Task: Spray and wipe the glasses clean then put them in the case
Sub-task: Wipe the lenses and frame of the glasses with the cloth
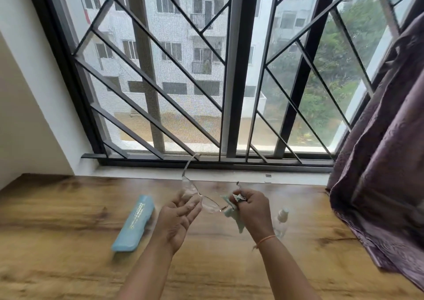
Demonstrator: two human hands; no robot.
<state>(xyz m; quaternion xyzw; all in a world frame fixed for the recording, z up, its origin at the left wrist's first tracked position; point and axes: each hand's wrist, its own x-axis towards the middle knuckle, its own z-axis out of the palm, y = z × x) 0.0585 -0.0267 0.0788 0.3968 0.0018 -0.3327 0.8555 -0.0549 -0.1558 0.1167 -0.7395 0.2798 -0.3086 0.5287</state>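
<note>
Thin clear-framed glasses (207, 202) hang in the air above the wooden table, one temple arm sticking up toward the window. My left hand (181, 212) lies palm-up with straight fingers under the left lens, supporting it. My right hand (251, 204) pinches a pale green cloth (232, 210) round the right end of the glasses; a corner of the cloth hangs down. A light blue glasses case (134, 223) lies shut on the table left of my left hand. A small clear spray bottle (281, 219) stands just right of my right wrist, partly hidden by it.
The wooden table (68, 242) runs up to a white window sill (229, 173) below a barred window. A purple curtain (385, 162) hangs at the right and drapes onto the table's right edge.
</note>
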